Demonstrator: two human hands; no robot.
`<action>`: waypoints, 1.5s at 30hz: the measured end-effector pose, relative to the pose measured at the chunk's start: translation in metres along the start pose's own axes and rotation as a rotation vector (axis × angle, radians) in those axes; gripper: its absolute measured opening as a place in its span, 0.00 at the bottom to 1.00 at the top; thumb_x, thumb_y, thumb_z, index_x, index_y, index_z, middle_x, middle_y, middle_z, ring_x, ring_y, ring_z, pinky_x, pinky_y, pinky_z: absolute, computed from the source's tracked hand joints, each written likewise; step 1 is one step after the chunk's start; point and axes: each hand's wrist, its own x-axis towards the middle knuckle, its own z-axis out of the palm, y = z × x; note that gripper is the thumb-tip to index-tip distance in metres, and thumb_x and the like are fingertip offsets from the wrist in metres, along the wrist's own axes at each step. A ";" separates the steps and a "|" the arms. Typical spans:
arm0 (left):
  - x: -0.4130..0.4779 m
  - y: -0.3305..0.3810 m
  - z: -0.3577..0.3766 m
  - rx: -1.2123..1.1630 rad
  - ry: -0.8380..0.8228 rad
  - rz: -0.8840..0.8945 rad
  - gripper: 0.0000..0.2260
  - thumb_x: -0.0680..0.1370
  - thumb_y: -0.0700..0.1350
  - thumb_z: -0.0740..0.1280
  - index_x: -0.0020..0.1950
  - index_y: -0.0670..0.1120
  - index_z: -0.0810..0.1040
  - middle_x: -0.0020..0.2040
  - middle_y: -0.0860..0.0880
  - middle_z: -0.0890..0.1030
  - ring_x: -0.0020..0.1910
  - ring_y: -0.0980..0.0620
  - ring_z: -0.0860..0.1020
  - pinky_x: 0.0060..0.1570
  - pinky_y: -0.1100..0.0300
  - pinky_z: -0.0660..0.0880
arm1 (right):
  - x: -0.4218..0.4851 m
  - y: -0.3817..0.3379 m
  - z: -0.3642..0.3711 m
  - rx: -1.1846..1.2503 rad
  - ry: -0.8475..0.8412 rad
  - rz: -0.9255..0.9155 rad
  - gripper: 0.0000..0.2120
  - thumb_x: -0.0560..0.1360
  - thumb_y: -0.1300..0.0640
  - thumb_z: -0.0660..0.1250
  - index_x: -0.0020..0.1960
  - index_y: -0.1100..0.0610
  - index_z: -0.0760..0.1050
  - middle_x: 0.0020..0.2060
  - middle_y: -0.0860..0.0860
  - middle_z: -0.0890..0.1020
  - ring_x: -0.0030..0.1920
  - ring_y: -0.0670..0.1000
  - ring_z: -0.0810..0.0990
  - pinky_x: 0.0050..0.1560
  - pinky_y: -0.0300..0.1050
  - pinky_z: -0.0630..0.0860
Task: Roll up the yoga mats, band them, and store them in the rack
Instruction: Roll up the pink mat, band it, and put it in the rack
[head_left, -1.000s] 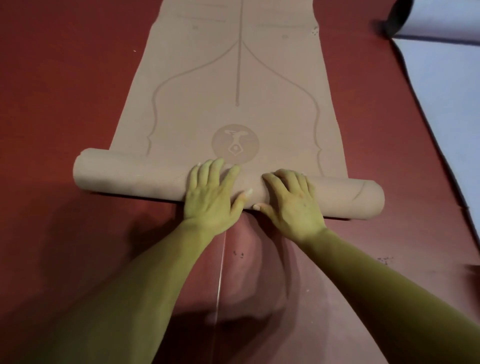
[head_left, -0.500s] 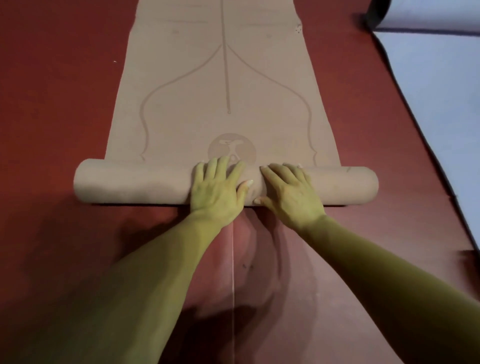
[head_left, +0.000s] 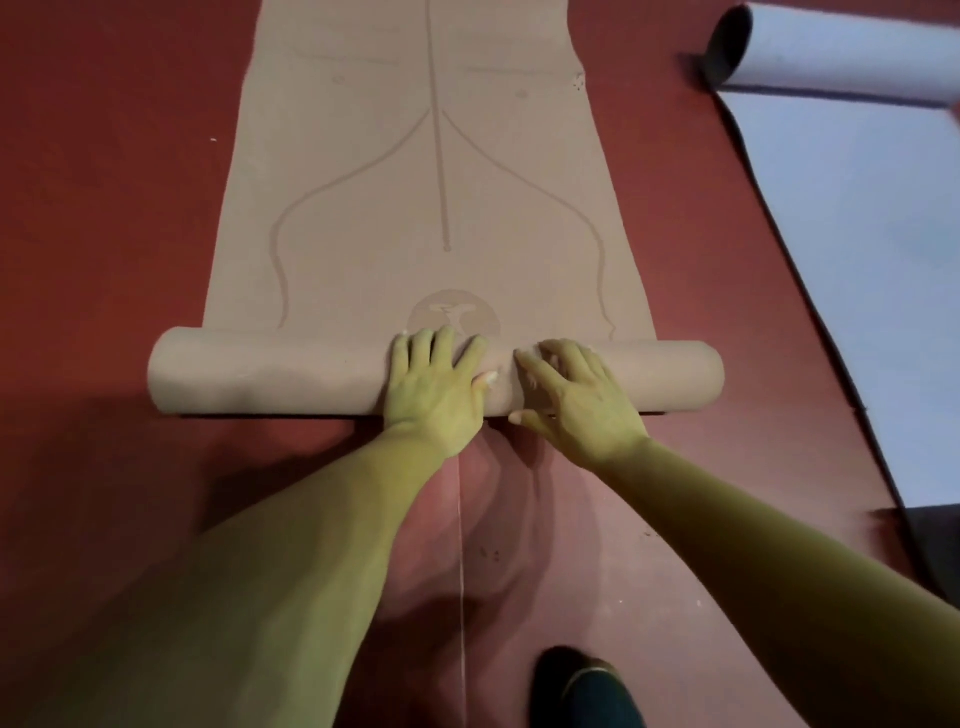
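A tan yoga mat (head_left: 431, 182) lies on the red floor, stretching away from me, with curved lines and a round emblem printed on it. Its near end is wound into a roll (head_left: 270, 374) that runs left to right. My left hand (head_left: 436, 387) presses flat on the middle of the roll, fingers spread. Beside it, my right hand (head_left: 571, 400) also rests palm down on the roll, fingers reaching over the top. The emblem is half covered by the roll and my fingers.
A pale blue mat (head_left: 878, 270) lies at the right, its far end curled into a roll (head_left: 831, 49). Red floor (head_left: 104, 208) surrounds both mats. A dark foot (head_left: 582, 686) shows at the bottom edge.
The roll has advanced away from me over the emblem, and both hands moved forward with it. The roll's right end has straightened.
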 end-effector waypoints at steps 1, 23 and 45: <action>0.004 -0.001 0.001 0.012 -0.006 0.017 0.23 0.79 0.58 0.52 0.66 0.50 0.77 0.60 0.44 0.77 0.58 0.40 0.74 0.66 0.40 0.66 | 0.001 0.004 0.003 0.006 0.012 -0.007 0.37 0.73 0.34 0.65 0.73 0.57 0.73 0.64 0.60 0.76 0.64 0.64 0.74 0.66 0.66 0.72; 0.030 -0.008 0.005 0.045 0.079 -0.011 0.22 0.80 0.58 0.55 0.67 0.51 0.78 0.60 0.45 0.78 0.58 0.42 0.75 0.64 0.45 0.68 | 0.029 0.017 0.033 0.019 0.289 0.025 0.32 0.75 0.29 0.62 0.68 0.51 0.77 0.62 0.54 0.77 0.63 0.58 0.74 0.65 0.58 0.67; 0.029 -0.014 0.022 -0.060 0.105 -0.125 0.24 0.79 0.59 0.56 0.71 0.51 0.72 0.70 0.41 0.72 0.70 0.41 0.66 0.76 0.40 0.52 | 0.062 0.024 0.031 -0.007 0.240 0.025 0.31 0.78 0.32 0.60 0.71 0.52 0.74 0.64 0.55 0.76 0.66 0.59 0.73 0.71 0.62 0.64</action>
